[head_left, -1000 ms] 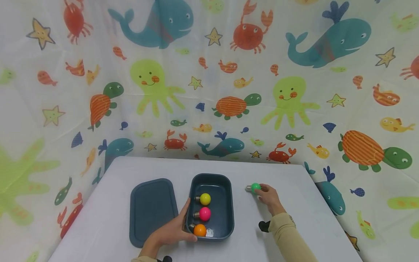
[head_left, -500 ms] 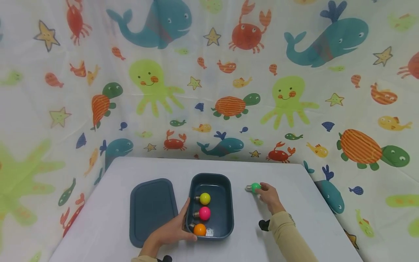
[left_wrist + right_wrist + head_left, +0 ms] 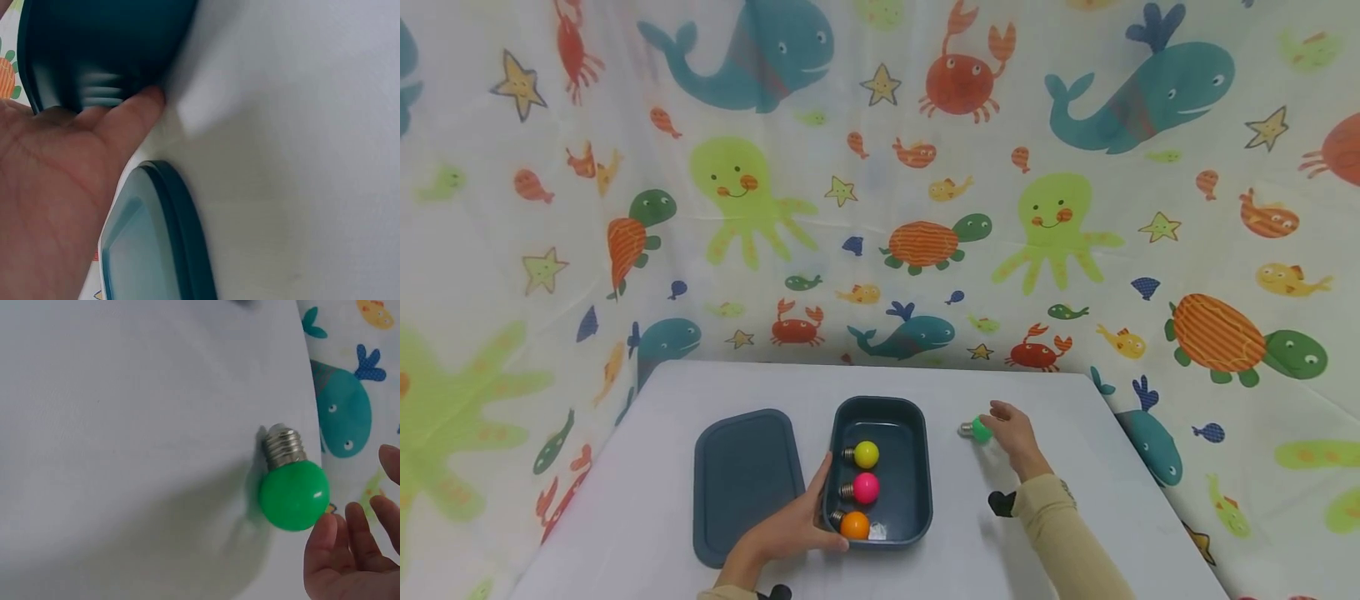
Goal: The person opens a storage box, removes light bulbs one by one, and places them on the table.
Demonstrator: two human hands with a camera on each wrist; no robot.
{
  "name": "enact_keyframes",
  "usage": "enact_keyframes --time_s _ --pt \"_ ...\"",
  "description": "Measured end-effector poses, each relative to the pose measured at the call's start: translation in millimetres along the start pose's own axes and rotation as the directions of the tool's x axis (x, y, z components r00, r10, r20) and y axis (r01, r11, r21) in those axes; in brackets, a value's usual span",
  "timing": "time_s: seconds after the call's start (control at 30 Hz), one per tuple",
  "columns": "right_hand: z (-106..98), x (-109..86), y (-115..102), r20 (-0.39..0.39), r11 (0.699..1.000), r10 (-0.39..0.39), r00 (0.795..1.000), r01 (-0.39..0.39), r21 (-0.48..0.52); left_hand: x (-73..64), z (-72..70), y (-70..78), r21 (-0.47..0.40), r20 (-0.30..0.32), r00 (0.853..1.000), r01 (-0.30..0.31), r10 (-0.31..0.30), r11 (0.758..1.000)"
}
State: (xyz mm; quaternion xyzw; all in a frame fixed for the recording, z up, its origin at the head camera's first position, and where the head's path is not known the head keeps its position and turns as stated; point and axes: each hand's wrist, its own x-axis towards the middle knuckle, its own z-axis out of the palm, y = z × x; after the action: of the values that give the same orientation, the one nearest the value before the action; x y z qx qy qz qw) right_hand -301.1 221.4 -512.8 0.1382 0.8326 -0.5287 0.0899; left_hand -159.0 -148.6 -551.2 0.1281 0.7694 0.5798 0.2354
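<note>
Fingers of the right hand (image 3: 1015, 440) have lifted and spread apart over the last half second, one tip touching or just beside the green bulb (image 3: 981, 430), I cannot tell which, so the bulb lies ungripped on the right of the table (image 3: 957, 533), outside the box (image 3: 906, 471). The left hand (image 3: 792, 527) stays clamped on the box's near left corner. Inside, the yellow bulb (image 3: 867, 455), pink bulb (image 3: 866, 488) and orange bulb (image 3: 855, 526) run far to near along the left wall, with the lid (image 3: 741, 475) lying farther left.
</note>
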Motion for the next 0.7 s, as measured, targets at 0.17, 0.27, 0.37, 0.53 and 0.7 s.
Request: enact_keyframes --time_s 0.17,0.27,0.37,0.53,0.7 --pt "7 -2.7 -15 0.010 0.998 -0.033 0.999 0.033 0.050 0.4 0.0 0.6 0.007 -0.005 1.000 -0.001 0.001 1.000" --pt "11 -4.9 -24 0.017 0.995 -0.049 0.999 0.047 0.085 0.0 0.4 1.4 0.002 -0.011 1.000 0.001 -0.001 1.000" --pt "14 -9.1 -31 0.028 0.992 -0.071 0.997 0.068 0.103 -0.7 0.6 1.7 -0.004 -0.008 1.000 0.005 -0.005 1.000" --pt "22 -17.2 -39 0.042 0.987 -0.104 0.994 0.098 0.130 -1.4 0.5 1.9 0.005 -0.011 1.000 0.018 -0.018 1.000" --pt "29 -22.9 -44 0.057 0.982 -0.113 0.992 0.103 0.161 0.1 1.0 2.3 0.014 -0.013 1.000 0.015 -0.014 1.000"
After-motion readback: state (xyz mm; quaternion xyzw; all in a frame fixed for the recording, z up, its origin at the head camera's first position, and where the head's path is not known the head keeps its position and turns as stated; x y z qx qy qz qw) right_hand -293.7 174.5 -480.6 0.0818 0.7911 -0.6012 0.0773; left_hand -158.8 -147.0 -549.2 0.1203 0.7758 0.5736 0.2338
